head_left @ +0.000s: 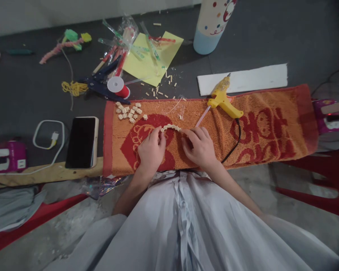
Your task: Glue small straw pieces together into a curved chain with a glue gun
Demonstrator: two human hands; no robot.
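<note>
My left hand (152, 147) and my right hand (198, 146) rest over an orange towel (197, 109) with red patterns. Between them curves a short strip of small cream-coloured pieces (171, 127), arched upward in the middle. Its left end is pinched by my left thumb and finger; the right end is at my right fingertips, which are bent around it. Small bundles of cream sticks (127, 111) lie on the towel's upper left. A yellow glue gun (223, 101), with a clear glue stick in its back, lies to the upper right of my right hand.
A phone (81, 142) and white cable (62, 130) lie left of the towel. Behind it are a red thread spool (118, 87), dark-handled pliers (101, 83), a yellow paper (166, 49), a white strip (251, 78) and a tall bottle (210, 28). The glue gun's cord (237, 141) runs toward the table edge.
</note>
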